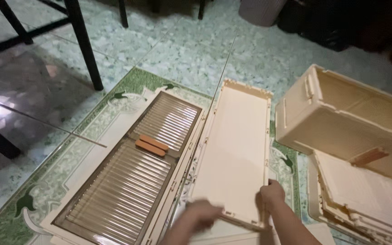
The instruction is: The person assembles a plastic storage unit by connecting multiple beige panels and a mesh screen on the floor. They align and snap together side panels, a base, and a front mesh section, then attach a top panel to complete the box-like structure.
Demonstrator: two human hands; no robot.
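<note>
Cream plastic long flat panel (234, 149) lies on the green-patterned tile floor (196, 54), one of its kind, gripped at its near end: left hand (200, 217), blurred, closed over the edge, right hand (272, 194) pinching the corner. Beside it lies one cream frame (85, 181) with two ribbed translucent doors (128, 181) and two orange handles (151, 145). At right, one assembled cream box (341, 122) rests over stacked panels (364, 199).

Single head-worn view: looks steeply down and forward from above the person's own hands, close over the cream panel (234, 149) on the tiled floor (196, 54), table legs at the far top edge.
</note>
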